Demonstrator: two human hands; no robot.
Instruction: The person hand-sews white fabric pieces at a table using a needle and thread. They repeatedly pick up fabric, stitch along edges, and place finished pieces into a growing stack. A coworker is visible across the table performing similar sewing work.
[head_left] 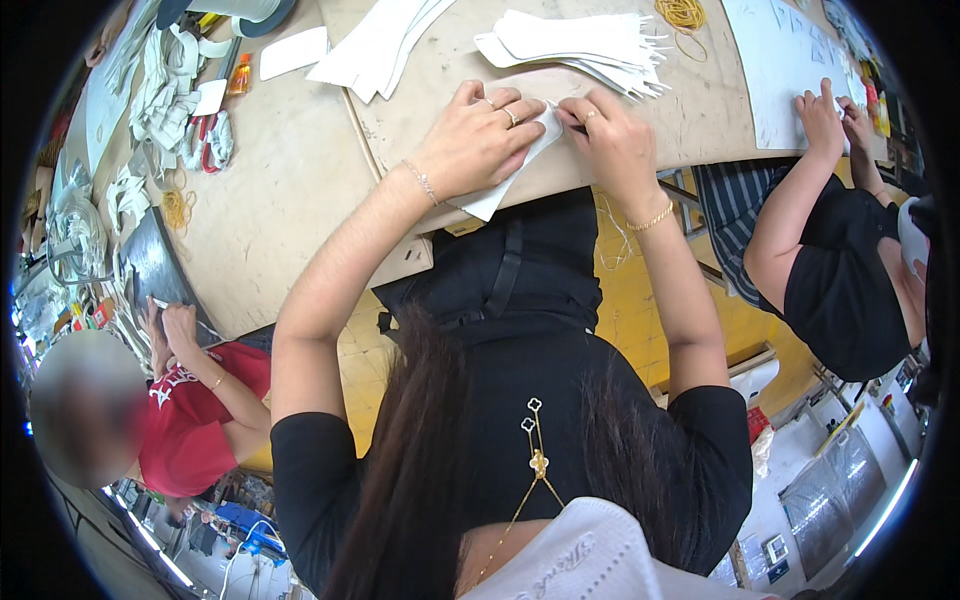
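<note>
A white flat strip (520, 180), seemingly cloth or soft sheet, lies at the table's front edge, one end hanging over it. My left hand (485, 140) rests across the strip with its fingers curled, holding it down. At the strip's far tip my right hand (615, 140) has thumb and fingers pinched together; the fingers hide the detail there. Just beyond my hands lies a stack of white pieces (570, 40) with thin tails at the right ends. Farther left, more white strips (375, 45) are fanned out.
The pale table (260, 240) spreads ahead and left. Red-handled scissors (210, 145), an orange bottle (240, 75) and a pile of white strips (165, 95) are at left. Yellow rubber bands (682, 14) lie beyond. A person in red (200, 430) works left, another in black (840, 290) right.
</note>
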